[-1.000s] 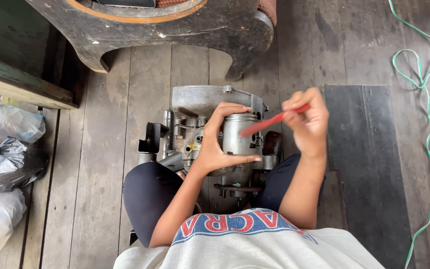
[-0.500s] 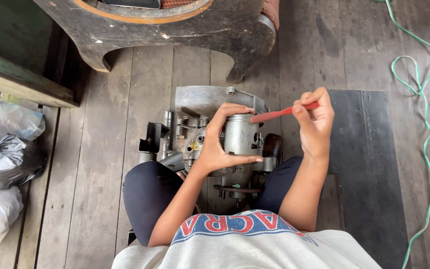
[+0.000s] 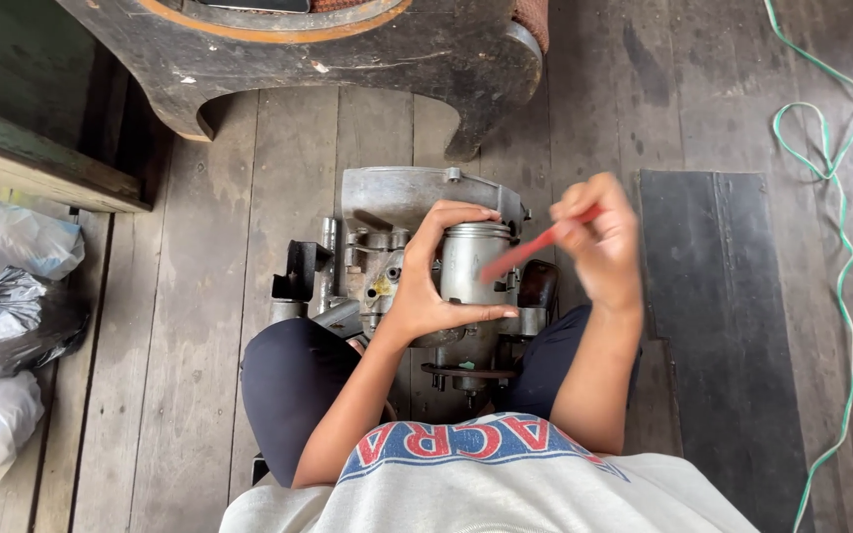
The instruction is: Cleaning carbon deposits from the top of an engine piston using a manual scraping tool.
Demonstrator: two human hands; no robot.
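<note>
The left hand (image 3: 426, 286) wraps its fingers (image 3: 456, 212) around a grey metal cylinder (image 3: 474, 262), which stands upright on the engine block (image 3: 387, 232) resting on the wooden plank floor (image 3: 199, 296) between the person's knees. Just right of the cylinder, the right hand (image 3: 599, 242) pinches a slim red tool (image 3: 525, 255) between pressed-together fingers, its blurred tip touching the cylinder's side. A dark mat (image 3: 718, 326) lies right of the engine block, plastic bags (image 3: 2, 296) well apart to its left.
</note>
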